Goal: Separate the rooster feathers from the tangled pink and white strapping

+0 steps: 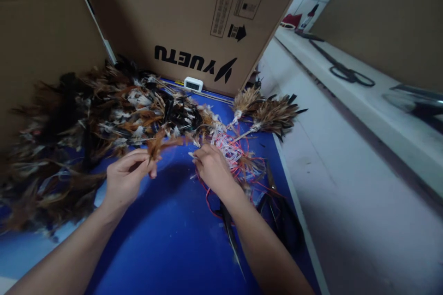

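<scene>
My left hand (126,173) is closed in a pinch on a small bunch of orange-brown feathers (159,144), whose tips point up and to the right. To its right, my right hand (212,166) has its fingers pressed together, with a small pale bit at the fingertips that I cannot make out. Beside and behind that hand lies a tangle of pink and white string (231,150). Two bundles of brown feathers on sticks, like feather dusters (273,113) (246,101), lie at the back right.
A large heap of loose feathers (138,115) covers the back left of the blue table (162,239). Dark-handled scissors (272,179) lie by the right edge. Behind stand a cardboard box (138,18) and a small white digital display (193,84). More scissors (346,73) rest on the ledge.
</scene>
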A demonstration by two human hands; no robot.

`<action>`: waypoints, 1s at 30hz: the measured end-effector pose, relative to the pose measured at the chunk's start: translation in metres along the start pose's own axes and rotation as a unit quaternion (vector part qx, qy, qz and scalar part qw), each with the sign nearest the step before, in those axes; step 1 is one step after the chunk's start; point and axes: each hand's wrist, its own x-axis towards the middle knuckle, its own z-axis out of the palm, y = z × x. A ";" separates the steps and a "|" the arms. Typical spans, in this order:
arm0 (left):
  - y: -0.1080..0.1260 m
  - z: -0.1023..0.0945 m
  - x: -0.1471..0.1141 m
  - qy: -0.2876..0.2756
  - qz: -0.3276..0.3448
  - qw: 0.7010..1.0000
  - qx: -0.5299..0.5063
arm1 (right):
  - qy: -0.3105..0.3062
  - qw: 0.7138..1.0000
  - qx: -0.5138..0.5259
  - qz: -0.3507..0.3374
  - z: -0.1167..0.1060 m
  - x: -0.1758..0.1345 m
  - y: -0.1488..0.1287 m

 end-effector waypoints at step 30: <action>0.007 0.012 -0.003 -0.100 -0.032 0.993 0.047 | 0.051 0.742 0.646 0.170 -0.035 0.003 0.024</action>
